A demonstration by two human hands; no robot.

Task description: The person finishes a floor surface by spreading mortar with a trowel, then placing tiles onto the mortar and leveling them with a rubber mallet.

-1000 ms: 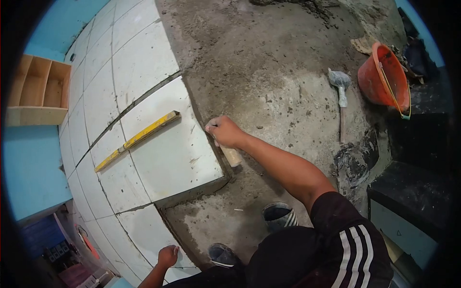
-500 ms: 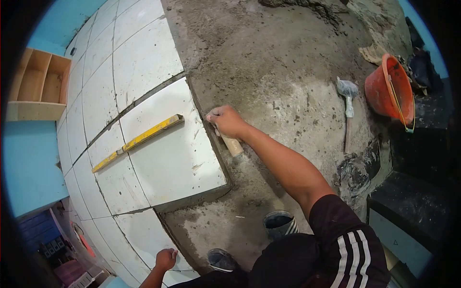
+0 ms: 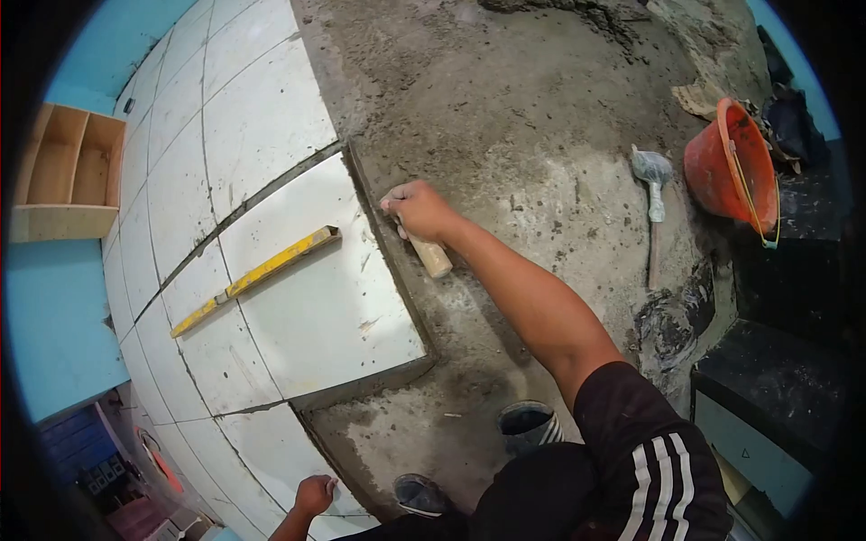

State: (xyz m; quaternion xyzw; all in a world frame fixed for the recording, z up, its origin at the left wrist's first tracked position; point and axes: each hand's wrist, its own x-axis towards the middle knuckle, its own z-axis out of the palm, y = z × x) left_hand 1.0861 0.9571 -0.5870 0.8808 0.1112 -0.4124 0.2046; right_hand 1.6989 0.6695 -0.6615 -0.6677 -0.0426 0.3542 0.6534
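My right hand (image 3: pixel 419 213) is closed around a tool with a pale wooden handle (image 3: pixel 434 261), beside the outer edge of a white floor tile (image 3: pixel 316 307). The tool's working end is hidden. Across the tiles lies a yellow spirit level (image 3: pixel 271 272), which neither hand touches. At the bottom, my left hand (image 3: pixel 315 495) is curled closed over another white tile (image 3: pixel 278 446); whether anything is in its fingers cannot be made out. Grey mortar (image 3: pixel 388 380) shows along the edges of the large tile.
Rough cement floor (image 3: pixel 505 108) extends right of the tiles. A mallet (image 3: pixel 653 180) with a plastic-wrapped head lies near an orange bucket (image 3: pixel 708 167). Dark steps (image 3: pixel 767 379) stand at right, a wooden shelf unit (image 3: pixel 68 171) at left. My feet are on the bare cement.
My right hand has shifted slightly up and left along the tile edge, still gripping the wooden handle. The view has tilted a little. My left hand stays closed in about the same place.
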